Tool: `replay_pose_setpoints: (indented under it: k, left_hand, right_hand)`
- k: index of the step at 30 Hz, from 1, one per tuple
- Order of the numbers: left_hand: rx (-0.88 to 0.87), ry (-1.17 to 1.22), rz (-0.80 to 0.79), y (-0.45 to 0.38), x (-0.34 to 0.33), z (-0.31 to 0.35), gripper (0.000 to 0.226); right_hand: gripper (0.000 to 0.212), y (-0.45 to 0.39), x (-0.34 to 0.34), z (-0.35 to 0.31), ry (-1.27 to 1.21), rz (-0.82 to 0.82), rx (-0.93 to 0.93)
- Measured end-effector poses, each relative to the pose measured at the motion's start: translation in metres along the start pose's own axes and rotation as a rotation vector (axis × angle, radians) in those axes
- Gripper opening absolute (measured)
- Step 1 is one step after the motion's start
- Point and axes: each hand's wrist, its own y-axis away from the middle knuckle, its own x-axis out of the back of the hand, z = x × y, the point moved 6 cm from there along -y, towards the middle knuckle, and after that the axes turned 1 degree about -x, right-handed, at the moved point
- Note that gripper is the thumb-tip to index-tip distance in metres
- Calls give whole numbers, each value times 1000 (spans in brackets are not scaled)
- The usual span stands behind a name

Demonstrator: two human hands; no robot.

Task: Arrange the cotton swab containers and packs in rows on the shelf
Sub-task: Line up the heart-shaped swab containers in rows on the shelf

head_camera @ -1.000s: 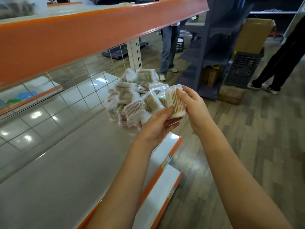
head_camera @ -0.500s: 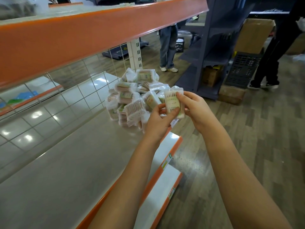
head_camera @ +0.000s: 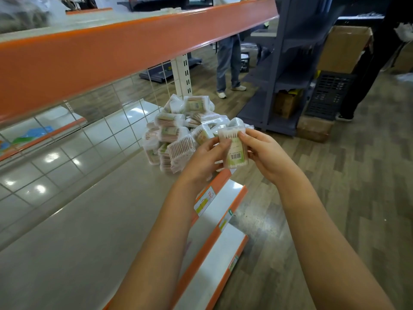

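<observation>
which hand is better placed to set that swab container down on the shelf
Probably the left. Both hands grip the container, but the left hand is on the shelf side, over the grey shelf, while the right hand hangs over the floor.

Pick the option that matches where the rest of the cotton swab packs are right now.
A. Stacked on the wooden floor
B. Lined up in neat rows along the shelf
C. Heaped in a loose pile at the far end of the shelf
C: the pile of packs lies jumbled on the shelf, just beyond the one container held between the left hand and right hand.
</observation>
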Motion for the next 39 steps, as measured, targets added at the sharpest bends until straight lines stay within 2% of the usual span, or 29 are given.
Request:
replay_pose_setpoints:
  k: [7, 11, 15, 18, 21, 27, 31, 35, 39]
  left_hand:
    - [-65, -40, 45, 1, 3, 3, 28]
    - [-128, -144, 125, 1, 15, 8, 38]
    - [-125, -197, 205, 0, 32, 1, 40]
    - [-84, -217, 243, 3, 44, -8, 51]
    - [-99, -205, 259, 7, 56, -11, 41]
    - [-109, -169, 327, 15, 81, -9, 40]
    - [-130, -178, 384, 24, 95, -6, 32]
    - [-114, -163, 445, 34, 109, -5, 25]
    - [-114, -171, 517, 47, 125, -4, 28]
  right_hand:
    - [23, 1, 1, 0, -15, -6, -2]
    - [21, -2, 1, 7, 59, 42, -15]
    - [23, -6, 0, 14, 291, 117, 8]
    - [22, -9, -8, 14, 466, 135, 57]
    - [27, -15, -16, 14, 672, 158, 126]
    - [30, -25, -39, 20, 956, 67, 168]
    - [33, -31, -58, 15, 1145, 12, 189]
    - [36, -37, -78, 12, 1206, -70, 217]
    - [37, -40, -102, 14, 1240, -158, 261]
